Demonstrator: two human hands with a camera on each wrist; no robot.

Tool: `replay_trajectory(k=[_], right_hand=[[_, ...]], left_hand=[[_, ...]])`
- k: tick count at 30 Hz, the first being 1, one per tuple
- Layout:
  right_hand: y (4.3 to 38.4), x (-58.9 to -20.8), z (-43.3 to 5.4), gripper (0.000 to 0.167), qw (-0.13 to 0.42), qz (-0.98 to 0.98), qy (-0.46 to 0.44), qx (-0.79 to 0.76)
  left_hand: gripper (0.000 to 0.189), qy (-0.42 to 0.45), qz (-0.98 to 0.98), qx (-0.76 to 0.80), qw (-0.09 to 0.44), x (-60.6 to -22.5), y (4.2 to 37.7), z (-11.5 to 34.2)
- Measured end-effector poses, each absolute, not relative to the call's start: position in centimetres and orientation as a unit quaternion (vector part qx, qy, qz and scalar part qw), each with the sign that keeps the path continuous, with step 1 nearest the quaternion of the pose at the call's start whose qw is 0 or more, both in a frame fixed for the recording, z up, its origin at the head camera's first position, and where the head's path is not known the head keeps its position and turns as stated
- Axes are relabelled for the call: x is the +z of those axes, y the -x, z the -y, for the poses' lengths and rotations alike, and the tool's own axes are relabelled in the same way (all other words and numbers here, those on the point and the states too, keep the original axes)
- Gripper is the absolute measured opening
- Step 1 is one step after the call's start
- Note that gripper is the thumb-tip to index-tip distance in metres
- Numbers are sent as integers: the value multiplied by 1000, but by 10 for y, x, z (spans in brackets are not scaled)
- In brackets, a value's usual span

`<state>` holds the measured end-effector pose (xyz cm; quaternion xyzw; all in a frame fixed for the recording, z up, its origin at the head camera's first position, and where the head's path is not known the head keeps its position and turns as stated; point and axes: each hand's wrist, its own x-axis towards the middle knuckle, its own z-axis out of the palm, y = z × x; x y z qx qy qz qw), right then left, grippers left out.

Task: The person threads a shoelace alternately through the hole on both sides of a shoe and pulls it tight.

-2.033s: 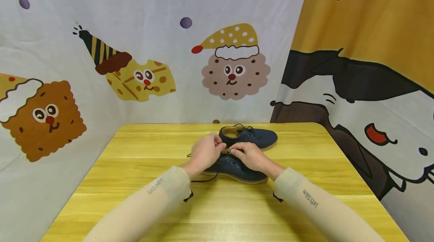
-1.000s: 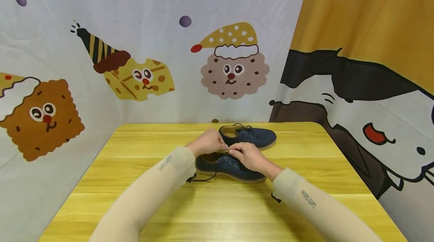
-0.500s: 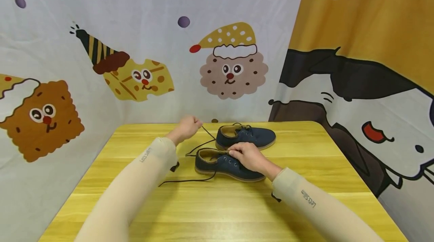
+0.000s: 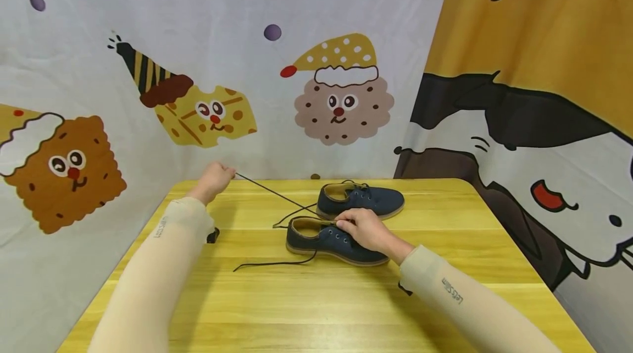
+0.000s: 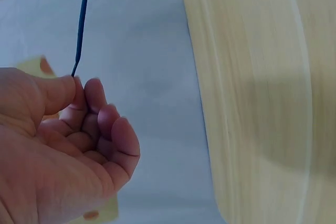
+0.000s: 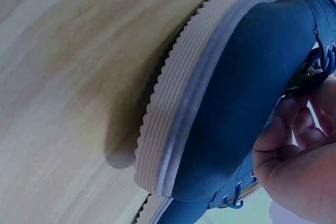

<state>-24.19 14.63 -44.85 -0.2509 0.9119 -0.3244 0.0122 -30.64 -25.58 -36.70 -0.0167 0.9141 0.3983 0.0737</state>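
Note:
In the head view my left hand (image 4: 215, 180) is raised over the table's back left and pinches a dark shoelace (image 4: 269, 190). The lace runs taut down to the near navy shoe (image 4: 321, 240). Thumb and forefinger hold its tip in the left wrist view, the other fingers loosely curled. My right hand (image 4: 366, 229) covers part of that shoe's lacing; in the right wrist view its fingertips pinch the edge of the shoe's opening flap, above the rounded toe (image 6: 247, 77). Several metal eyelets show on the near side.
A matching navy shoe (image 4: 383, 199), laced, stands just behind, toe to the right. A loose lace end (image 4: 272, 263) trails left from the near shoe across the wooden table (image 4: 277, 314). Another stretch of dark lace (image 4: 287, 221) lies behind it. A printed curtain hangs beyond.
My left hand has moved from the near shoe's lacing far to the left, drawing the lace out straight. The right hand has stayed at the shoe.

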Motion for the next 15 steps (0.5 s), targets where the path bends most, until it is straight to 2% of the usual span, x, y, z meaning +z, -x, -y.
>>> replay_trajectory(k=[8, 15], right_hand=[[241, -449, -146, 17, 13, -911, 254, -324], [242, -451, -147, 16, -1, -910, 262, -321]], left_hand=[[51, 51, -903, 405, 135, -369, 296, 288], [47, 54, -913, 373, 156, -386, 288, 318]])
